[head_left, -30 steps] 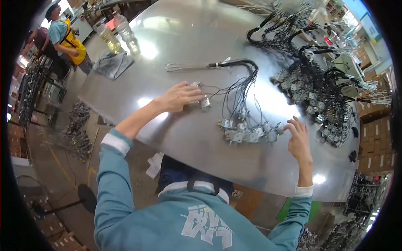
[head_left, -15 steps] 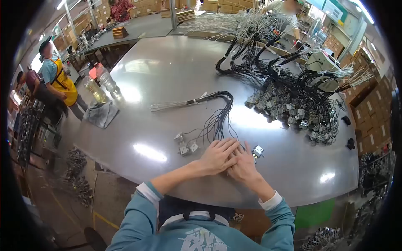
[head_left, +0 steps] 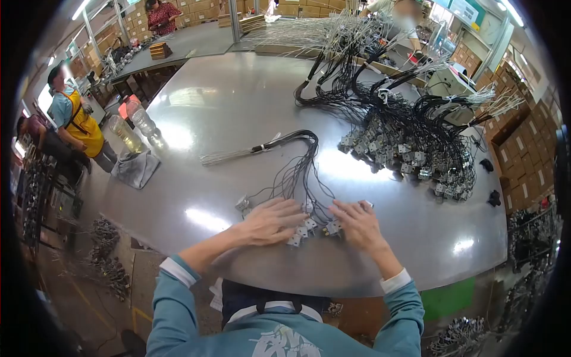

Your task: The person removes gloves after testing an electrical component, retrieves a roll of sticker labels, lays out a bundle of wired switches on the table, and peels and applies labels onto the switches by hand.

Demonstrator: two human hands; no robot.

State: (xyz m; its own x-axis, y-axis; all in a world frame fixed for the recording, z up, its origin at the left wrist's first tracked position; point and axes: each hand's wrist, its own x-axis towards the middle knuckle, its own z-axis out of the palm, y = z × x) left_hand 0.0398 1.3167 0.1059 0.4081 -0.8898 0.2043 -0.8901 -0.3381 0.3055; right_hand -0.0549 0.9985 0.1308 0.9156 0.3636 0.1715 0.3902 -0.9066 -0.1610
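Observation:
A wire harness (head_left: 297,160) of thin black wires lies on the grey metal table (head_left: 238,101), bound at a taped bundle with bare ends pointing left. Its small grey switch blocks (head_left: 309,226) are gathered near the front edge. My left hand (head_left: 267,221) lies flat on the left part of that cluster, fingers spread. My right hand (head_left: 357,225) rests palm-down on the right part, fingers spread too. Neither hand grips anything.
A big heap of finished harnesses (head_left: 404,143) covers the table's right side. Two plastic bottles (head_left: 135,126) and a grey cloth (head_left: 135,168) sit at the left edge. A person in a yellow apron (head_left: 74,122) stands at left; others work at the far tables. Cardboard boxes (head_left: 529,149) stack at right.
My hands, pressed together over the switch blocks half a second ago, have moved slightly apart and now lie flat on the gathered cluster. A second ago they were spread wide.

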